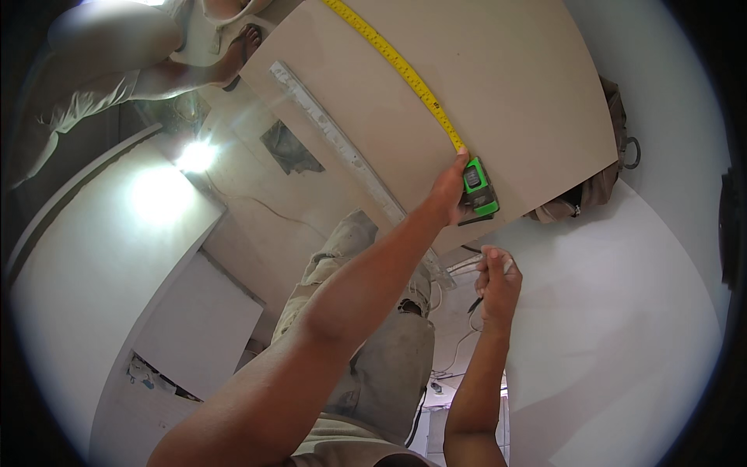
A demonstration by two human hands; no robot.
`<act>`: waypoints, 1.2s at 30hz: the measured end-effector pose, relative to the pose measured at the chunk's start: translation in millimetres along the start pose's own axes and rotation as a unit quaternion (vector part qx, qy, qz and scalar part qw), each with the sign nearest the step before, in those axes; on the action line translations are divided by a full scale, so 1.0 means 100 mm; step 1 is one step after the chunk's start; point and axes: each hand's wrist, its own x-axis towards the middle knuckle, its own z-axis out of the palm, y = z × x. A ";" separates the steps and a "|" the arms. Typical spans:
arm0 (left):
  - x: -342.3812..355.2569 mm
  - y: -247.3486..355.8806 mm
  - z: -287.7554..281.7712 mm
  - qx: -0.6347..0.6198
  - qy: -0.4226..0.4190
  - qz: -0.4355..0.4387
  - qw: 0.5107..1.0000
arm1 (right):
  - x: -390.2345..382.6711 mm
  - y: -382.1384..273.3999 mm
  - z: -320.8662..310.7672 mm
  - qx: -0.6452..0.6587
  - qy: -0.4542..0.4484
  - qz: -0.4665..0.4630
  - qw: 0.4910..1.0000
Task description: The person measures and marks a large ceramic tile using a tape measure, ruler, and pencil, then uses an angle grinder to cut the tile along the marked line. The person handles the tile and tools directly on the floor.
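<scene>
Facing us on the right is a smooth white wall [615,335] that hems in that side, and on the left stands a broad white panel [101,233] with a glaring lamp [198,157] beside it. Between them spreads our big tan board [537,93], flat and matt, its right edge close to the wall and its near edge just past our knees. Our worn, dusty trousers [381,373], torn at one knee, fill the space below. Another person's bare leg [171,78] comes in at the upper left, the sandalled foot right by the board's corner. A brown cloth bag [572,204] bulges out from behind the right edge. Along the board's left edge lies a long, pale, scuffed bar [338,136], its near end passing behind our forearm. The widest stretch of board lies right of the yellow tape [397,62], which runs up to the far edge from our green-and-black tape measure [482,187] near the front. Our left hand [447,191] is wrapped around that case, thumb at the tape's mouth. Our right hand [498,284], off the near edge, pinches a slim, dark-tipped stick [474,306].
</scene>
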 end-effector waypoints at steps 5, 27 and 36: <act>-0.05 -0.01 -0.05 -0.012 0.025 -0.011 1.000 | 0.01 0.04 0.01 -0.012 -0.007 0.019 1.000; -1.15 0.39 -0.72 0.076 -0.020 0.154 0.985 | 0.26 1.17 0.37 -0.535 -0.037 -0.110 0.837; -1.73 0.65 -1.33 0.218 0.066 0.107 0.968 | 0.29 1.61 0.24 -0.488 -0.024 -0.213 0.846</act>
